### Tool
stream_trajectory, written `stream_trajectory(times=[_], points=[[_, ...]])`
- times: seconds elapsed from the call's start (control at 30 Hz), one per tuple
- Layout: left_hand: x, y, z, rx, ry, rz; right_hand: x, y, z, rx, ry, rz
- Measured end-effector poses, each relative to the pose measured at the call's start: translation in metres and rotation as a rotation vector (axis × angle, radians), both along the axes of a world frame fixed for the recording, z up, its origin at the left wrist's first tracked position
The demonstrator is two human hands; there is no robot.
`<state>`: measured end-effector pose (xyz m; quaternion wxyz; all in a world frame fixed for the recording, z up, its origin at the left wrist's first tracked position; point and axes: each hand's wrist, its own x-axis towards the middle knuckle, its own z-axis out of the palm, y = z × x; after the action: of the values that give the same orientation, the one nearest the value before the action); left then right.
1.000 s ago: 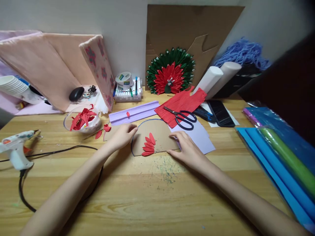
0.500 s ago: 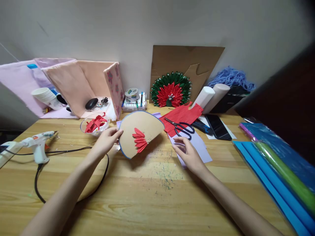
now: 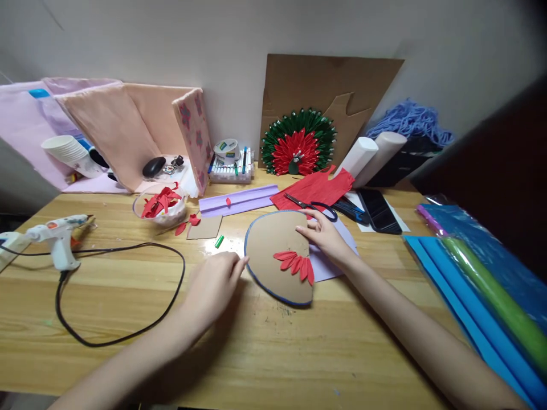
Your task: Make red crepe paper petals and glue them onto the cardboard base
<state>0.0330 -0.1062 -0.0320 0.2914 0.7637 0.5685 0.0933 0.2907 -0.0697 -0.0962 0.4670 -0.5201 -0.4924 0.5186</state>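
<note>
A brown cardboard half-disc [image 3: 271, 242] with a blue rim lies flat on the wooden table [image 3: 299, 353]. Several red paper petals [image 3: 297, 263] are stuck near its straight edge. My left hand [image 3: 211, 287] sits just left of it, fingertips touching the rim, holding nothing. My right hand [image 3: 327, 236] grips the half-disc's upper right edge and rests partly on a lilac paper sheet [image 3: 331, 265].
A glue gun [image 3: 55, 239] with a looping black cable [image 3: 128, 330] lies at left. A bowl of red petals [image 3: 160, 206], purple crepe strip [image 3: 239, 200], red crepe paper [image 3: 318, 185], scissors [image 3: 316, 206], phone [image 3: 378, 210] and a finished peacock fan [image 3: 298, 142] sit behind. Coloured rolls [image 3: 482, 267] at right.
The half-disc was lifted by my left hand, turned, and now lies flat with its petals pointing toward me. My left hand has let go; my right hand has moved onto its edge.
</note>
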Motion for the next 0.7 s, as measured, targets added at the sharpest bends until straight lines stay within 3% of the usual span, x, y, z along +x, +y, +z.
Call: stream_trajectory(times=[0.07, 0.13, 0.2, 0.27, 0.4, 0.5, 0.7], points=[[0.009, 0.008, -0.004, 0.144, 0.0, -0.105, 0.001, 0.001, -0.002, 0.051, -0.15, 0.031], [0.021, 0.017, -0.015, 0.172, -0.08, -0.198, -0.001, -0.003, 0.001, 0.175, -0.423, -0.039], [0.032, 0.023, -0.028, 0.184, -0.105, -0.21, -0.005, -0.01, 0.009, 0.349, -0.726, -0.141], [0.041, 0.028, -0.04, 0.181, -0.112, -0.209, -0.008, -0.016, 0.016, 0.445, -0.889, -0.09], [0.047, 0.033, -0.048, 0.146, -0.12, -0.257, -0.014, -0.019, 0.021, 0.268, -0.873, 0.244], [0.048, 0.038, -0.047, 0.148, -0.105, -0.306, -0.016, -0.014, 0.019, 0.195, -0.869, 0.317], [0.051, 0.042, -0.046, 0.152, -0.082, -0.346, -0.018, -0.01, 0.022, 0.208, -0.854, 0.416]])
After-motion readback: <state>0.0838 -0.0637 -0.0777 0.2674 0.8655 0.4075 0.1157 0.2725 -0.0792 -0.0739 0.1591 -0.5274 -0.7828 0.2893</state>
